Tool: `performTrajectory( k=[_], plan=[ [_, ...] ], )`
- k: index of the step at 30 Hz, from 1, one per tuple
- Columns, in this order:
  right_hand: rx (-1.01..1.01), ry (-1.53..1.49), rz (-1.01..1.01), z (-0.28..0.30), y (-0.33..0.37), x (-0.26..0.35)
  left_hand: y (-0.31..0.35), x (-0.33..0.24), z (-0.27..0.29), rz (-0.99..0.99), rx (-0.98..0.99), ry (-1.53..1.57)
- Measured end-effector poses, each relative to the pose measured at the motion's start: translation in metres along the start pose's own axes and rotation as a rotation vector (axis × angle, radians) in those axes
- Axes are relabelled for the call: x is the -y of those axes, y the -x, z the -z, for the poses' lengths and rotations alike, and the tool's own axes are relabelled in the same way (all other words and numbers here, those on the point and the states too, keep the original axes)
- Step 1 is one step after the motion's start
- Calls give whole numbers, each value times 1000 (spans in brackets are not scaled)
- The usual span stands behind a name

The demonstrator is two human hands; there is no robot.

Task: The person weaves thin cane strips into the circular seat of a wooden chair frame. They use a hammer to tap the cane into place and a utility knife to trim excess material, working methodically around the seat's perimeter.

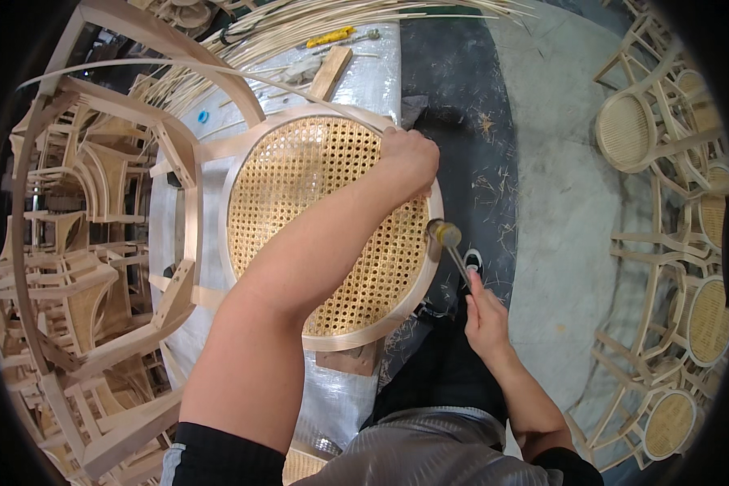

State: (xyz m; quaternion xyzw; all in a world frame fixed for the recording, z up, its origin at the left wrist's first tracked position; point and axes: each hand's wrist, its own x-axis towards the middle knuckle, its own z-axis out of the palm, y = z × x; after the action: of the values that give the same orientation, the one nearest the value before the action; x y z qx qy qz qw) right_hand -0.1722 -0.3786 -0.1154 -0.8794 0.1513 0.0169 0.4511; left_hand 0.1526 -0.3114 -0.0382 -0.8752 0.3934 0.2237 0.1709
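Observation:
A round chair seat with woven cane webbing [324, 219] in a pale wood ring lies in front of me, joined to a wooden chair frame [190, 206] on its left. My left hand [411, 162] is closed at the far right rim of the seat, on the end of a long thin cane strip [170, 61]. That strip arcs away to the left over the chair frame. My right hand [486, 320] grips the handle of a small hammer [447, 234] with a yellowish head. The hammer head is at the seat's right rim. My left forearm hides part of the webbing.
Beyond the seat, a plastic-covered work surface [373, 73] bears a wood block [330, 73], a yellow-handled tool [330, 37], a blue ring [203, 117] and a bundle of long cane strips [259, 32]. Chair frames [97, 283] crowd the left; cane-seated chairs [626, 131] line the right.

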Motion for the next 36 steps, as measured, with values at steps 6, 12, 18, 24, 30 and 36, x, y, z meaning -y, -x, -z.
performTrajectory(
  k=[6,12,18,24,30,36],
  plan=[
    [-438,-192,295,-11,-5,-1,2,3,-1,3,-46,42],
    [-260,-100,192,5,-19,13,5,9,0,24,-28,35],
    [-262,-72,213,-22,-20,-21,-1,2,8,-16,-37,32],
    [-95,-111,76,-28,-25,-19,-9,38,14,-154,-52,93],
    [-181,-195,132,-22,-25,-7,-3,47,-6,-198,-186,135],
    [-375,-331,196,-4,-33,14,1,52,-27,-208,-527,102]
  ],
)
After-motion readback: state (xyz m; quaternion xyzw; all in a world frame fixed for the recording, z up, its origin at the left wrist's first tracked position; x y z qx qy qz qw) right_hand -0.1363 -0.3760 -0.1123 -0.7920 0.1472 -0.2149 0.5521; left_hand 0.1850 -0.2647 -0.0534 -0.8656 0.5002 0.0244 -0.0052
